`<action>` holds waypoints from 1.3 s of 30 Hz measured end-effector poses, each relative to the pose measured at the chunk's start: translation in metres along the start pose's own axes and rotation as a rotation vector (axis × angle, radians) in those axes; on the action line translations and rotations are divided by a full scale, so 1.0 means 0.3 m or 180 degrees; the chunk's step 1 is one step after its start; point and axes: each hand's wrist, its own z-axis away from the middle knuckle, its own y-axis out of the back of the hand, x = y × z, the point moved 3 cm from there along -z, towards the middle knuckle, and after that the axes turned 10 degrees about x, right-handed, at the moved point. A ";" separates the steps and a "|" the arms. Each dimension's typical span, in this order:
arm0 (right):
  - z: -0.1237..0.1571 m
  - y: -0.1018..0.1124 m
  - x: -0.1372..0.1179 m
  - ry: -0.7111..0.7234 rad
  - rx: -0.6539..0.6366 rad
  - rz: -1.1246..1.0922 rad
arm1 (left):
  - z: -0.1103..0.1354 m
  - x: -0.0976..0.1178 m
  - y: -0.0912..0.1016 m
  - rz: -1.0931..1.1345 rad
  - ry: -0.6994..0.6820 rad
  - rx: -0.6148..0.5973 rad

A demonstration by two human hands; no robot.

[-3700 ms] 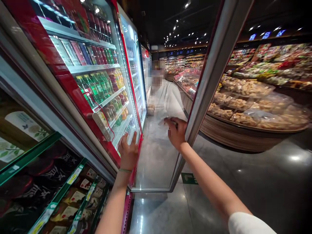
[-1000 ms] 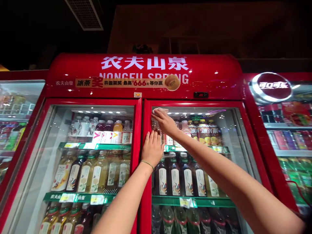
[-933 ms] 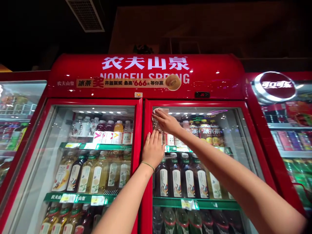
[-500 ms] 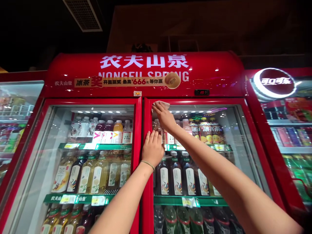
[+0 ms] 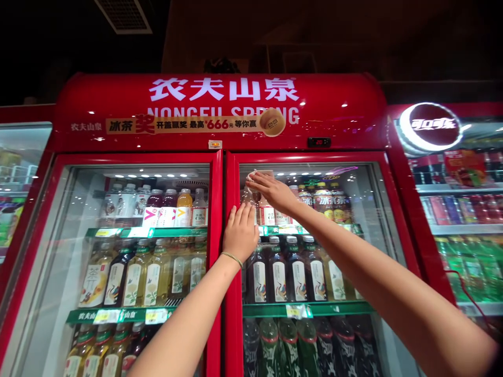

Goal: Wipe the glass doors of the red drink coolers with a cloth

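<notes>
A red two-door drinks fridge (image 5: 220,112) stands in front of me, both glass doors closed. My left hand (image 5: 240,233) lies flat, fingers together, on the red frame of the right door (image 5: 231,293). My right hand (image 5: 273,191) presses a small white cloth (image 5: 255,174) against the top left corner of the right door's glass (image 5: 353,251). The cloth mostly hides under my fingers. Bottles fill the shelves behind the glass.
Another red fridge (image 5: 456,209) with a round lit logo stands at the right, with cans and green bottles inside. A further glass-fronted cooler (image 5: 19,173) is at the far left. A ceiling vent (image 5: 123,9) is overhead.
Earlier I stood beside the open fridge door, right hand on its glass. Over the last second my right hand has shifted the cloth slightly up and back down at the top corner; the left hand stays put.
</notes>
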 end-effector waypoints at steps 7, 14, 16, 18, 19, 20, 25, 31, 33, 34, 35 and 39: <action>-0.029 0.000 -0.001 -0.0242 0.0028 0.0140 | 0.001 0.006 -0.007 0.0001 -0.0085 0.0000; 0.059 0.063 0.085 -0.0447 0.0136 0.0240 | 0.013 0.017 -0.025 -0.0030 -0.0536 -0.0309; 0.055 0.064 0.092 -0.0669 0.0350 0.0254 | 0.015 0.017 -0.022 -0.0016 -0.0604 -0.0365; 0.067 0.062 0.089 -0.0515 0.0335 0.0166 | 0.012 0.024 -0.017 -0.0028 -0.0572 -0.0405; 0.083 0.066 0.092 -0.0351 0.0245 0.0103 | 0.009 0.033 -0.016 -0.0042 -0.0543 -0.0427; 0.103 0.076 0.105 -0.0221 0.0154 0.0058 | 0.005 0.047 -0.018 -0.0068 -0.0494 -0.0442; 0.173 0.155 0.229 -0.0717 0.0420 0.0289 | -0.032 0.172 -0.060 -0.0280 0.0083 -0.0195; 0.227 0.185 0.249 -0.0214 0.0153 0.0089 | -0.118 0.289 -0.127 -0.0163 0.0052 0.0082; 0.247 0.203 0.268 -0.0224 0.0117 0.0069 | -0.144 0.304 -0.145 -0.0212 0.0123 0.0195; 0.248 0.210 0.280 -0.0386 0.0206 0.0100 | -0.152 0.310 -0.155 -0.0242 0.0183 0.0259; 0.245 0.215 0.289 -0.0593 0.0338 0.0141 | -0.155 0.316 -0.165 -0.0272 0.0260 0.0335; 0.241 0.220 0.300 -0.0836 0.0614 0.0186 | -0.131 0.333 -0.204 -0.0319 0.0281 0.0567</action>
